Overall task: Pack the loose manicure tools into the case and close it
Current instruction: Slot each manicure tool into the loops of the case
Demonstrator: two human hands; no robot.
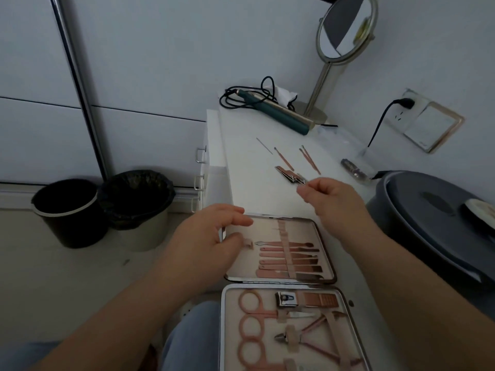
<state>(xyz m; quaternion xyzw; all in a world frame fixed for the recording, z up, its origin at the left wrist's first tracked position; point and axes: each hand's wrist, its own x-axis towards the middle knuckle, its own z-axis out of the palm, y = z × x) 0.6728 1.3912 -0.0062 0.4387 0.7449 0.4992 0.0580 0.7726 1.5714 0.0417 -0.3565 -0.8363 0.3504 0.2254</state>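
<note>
An open manicure case [325,253] lies on the white tabletop, both halves lined with rose-gold tools under straps. My left hand [211,236] holds the far half's left rim, thumb by a small strap loop. Beyond the case, my right hand [332,202] pinches the near end of a nail clipper [290,174] that lies on the table. Farther back lie loose tools: a thin needle [264,145], a rose-gold pick [284,158] and two crossed picks [310,159].
At the back stand a round mirror [345,30], a teal hair iron [278,111] with black cord, and a small bag [353,168]. A grey lidded tub [428,226] sits right. Two bins [101,207] stand on the floor left.
</note>
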